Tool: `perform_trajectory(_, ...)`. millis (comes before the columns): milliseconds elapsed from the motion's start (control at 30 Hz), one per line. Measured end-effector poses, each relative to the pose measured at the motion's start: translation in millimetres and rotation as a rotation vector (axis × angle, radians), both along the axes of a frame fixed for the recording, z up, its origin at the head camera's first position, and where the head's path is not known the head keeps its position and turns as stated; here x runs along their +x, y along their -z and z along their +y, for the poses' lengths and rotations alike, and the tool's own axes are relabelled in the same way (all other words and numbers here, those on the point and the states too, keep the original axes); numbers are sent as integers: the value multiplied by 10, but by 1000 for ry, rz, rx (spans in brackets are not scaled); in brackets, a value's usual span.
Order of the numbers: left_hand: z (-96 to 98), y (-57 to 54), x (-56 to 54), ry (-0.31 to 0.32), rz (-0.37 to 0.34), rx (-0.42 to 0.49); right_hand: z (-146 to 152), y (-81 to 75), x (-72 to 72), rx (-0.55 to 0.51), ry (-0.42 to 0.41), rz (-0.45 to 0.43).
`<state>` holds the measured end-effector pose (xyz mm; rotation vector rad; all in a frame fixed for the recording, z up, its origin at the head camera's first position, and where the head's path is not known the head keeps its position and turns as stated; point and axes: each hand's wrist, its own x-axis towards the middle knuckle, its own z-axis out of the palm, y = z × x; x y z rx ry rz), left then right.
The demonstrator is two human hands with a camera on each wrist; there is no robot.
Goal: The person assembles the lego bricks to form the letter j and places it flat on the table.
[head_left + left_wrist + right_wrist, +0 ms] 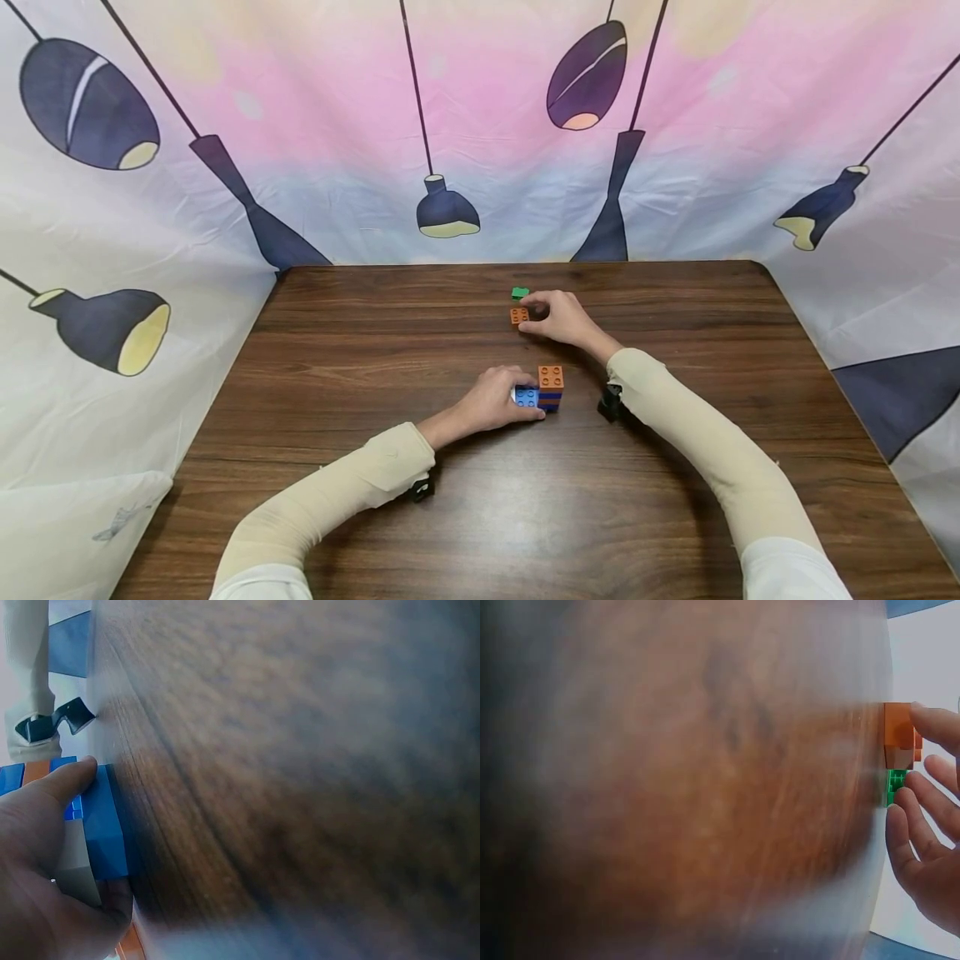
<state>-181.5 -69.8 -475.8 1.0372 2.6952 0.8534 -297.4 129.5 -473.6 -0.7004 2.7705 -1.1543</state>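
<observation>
Near centre, the left hand (487,402) gripped blocks (527,398); above, the right hand (562,319), unclosed, framed an orange block (517,317), likely light, rigid, best pinched sidewise.

Soft glare whitens the tabletop (510,500), blurred in wrist views.

There is one block stack (551,380), one loose orange block (517,316), one green block (519,293), two sleeves (697,437) and one table (360,333).

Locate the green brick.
In the head view, the green brick lies slightly right of centre near the table's far edge, just beyond the unstacked orange brick, beside the right hand.
</observation>
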Motion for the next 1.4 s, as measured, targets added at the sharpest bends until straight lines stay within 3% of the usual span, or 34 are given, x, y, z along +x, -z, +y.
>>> perform_trajectory(633,10,8,-12,5,-7,9,-30,-10,-34,91,4,-4)
perform_trajectory(1000,15,5,3,-2,-9,-2,62,-21,-10,43,27,1)
perform_trajectory(1400,10,-4,6,-4,-16,-5,168,-197,146,-26,-1,30)
